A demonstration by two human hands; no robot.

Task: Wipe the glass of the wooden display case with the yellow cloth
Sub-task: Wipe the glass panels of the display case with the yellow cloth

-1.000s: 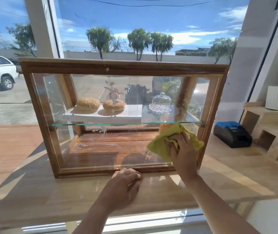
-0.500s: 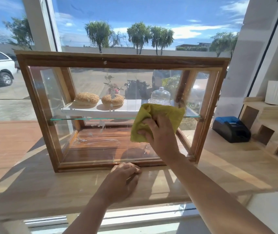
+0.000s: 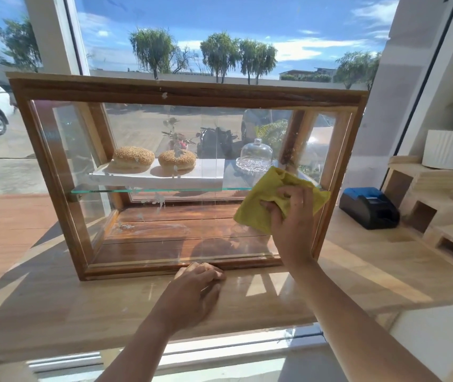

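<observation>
A wooden display case [image 3: 181,92] with glass panes stands on a pale wooden counter [image 3: 54,312] before a window. My right hand [image 3: 292,221] presses a crumpled yellow cloth [image 3: 261,199] against the right part of the front glass, at the level of the glass shelf. My left hand [image 3: 196,292] rests on the counter with curled fingers, touching the case's bottom rail near its middle. Smears and spots show on the front glass left of the middle.
Inside the case, two sesame buns [image 3: 133,157] lie on a white board and a small glass dome [image 3: 255,155] stands on the glass shelf. A black and blue device [image 3: 368,206] and stepped wooden shelves [image 3: 440,216] with a white pot [image 3: 452,148] stand at the right.
My right hand with the cloth swept from the lower right of the glass up and left toward the middle, then back right to the shelf's right end. My left hand stayed put.
</observation>
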